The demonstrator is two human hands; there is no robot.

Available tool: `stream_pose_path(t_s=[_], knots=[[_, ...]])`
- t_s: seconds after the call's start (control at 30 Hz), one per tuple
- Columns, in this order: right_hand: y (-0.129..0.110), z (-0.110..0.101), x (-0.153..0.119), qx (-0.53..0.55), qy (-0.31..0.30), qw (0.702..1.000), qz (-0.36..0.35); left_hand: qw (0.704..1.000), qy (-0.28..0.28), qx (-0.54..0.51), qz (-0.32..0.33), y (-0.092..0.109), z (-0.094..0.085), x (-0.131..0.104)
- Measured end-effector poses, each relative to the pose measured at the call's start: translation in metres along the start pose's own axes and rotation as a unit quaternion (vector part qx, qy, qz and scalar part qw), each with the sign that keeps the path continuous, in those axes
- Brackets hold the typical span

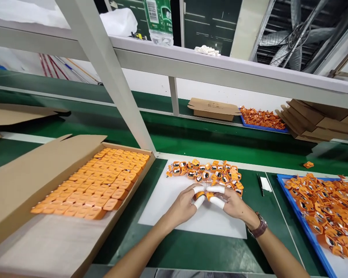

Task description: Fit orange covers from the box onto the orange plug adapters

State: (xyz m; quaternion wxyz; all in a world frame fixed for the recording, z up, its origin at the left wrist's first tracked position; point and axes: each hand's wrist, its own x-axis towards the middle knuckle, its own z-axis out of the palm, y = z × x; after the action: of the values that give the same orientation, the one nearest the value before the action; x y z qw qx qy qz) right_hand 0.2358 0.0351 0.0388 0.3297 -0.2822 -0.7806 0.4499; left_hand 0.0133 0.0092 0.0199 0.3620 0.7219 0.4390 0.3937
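Note:
My left hand (185, 204) pinches a small orange plastic case (200, 195) between thumb and forefinger, both in white finger cots. Close beside it, my right hand (230, 200) grips another orange piece (209, 195) the same way, with a watch on that wrist. Whether the two pieces are joined is hidden by the fingers. Just beyond my fingertips, several open orange cases (203, 168) with dark and white parts inside lie in a loose group on a white sheet (159, 206).
At left, an open cardboard box (124, 214) holds rows of closed orange cases (95, 181). A blue tray (301, 229) of loose orange parts stands at right. Near it lies a dark pen-like tool (260, 184). A metal post (116, 85) rises behind the box.

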Motion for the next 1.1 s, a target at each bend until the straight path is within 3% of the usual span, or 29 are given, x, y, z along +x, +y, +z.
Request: stream_pose_path(t_s=[0.13,0.3,0.47,0.6,0.77,0.93,1.1], knots=[[0.010,0.008,-0.001,-0.028,0.005,0.998,-0.048,0.999,0.021,0.010,-0.023,-0.005,0.001,-0.004],[0.015,0.015,-0.002,-0.033,0.017,0.997,-0.070,0.969,0.035,-0.208,-0.126,-0.019,0.013,-0.011],[0.019,0.028,-0.003,-0.037,0.051,0.994,-0.087,0.946,0.105,-0.258,-0.168,-0.025,0.024,-0.014],[0.023,0.039,-0.004,-0.030,0.100,0.991,-0.086,0.936,0.076,-0.286,-0.193,-0.025,0.016,-0.019],[0.023,0.046,-0.005,-0.021,0.110,0.992,-0.065,0.921,0.015,-0.331,-0.203,-0.027,0.003,-0.027],[0.025,0.055,-0.005,0.010,0.096,0.995,-0.028,0.930,0.008,-0.313,-0.190,-0.028,0.008,-0.031],[0.035,0.057,-0.011,0.168,0.071,0.980,0.084,0.941,0.029,-0.277,-0.194,-0.029,0.011,-0.035]])
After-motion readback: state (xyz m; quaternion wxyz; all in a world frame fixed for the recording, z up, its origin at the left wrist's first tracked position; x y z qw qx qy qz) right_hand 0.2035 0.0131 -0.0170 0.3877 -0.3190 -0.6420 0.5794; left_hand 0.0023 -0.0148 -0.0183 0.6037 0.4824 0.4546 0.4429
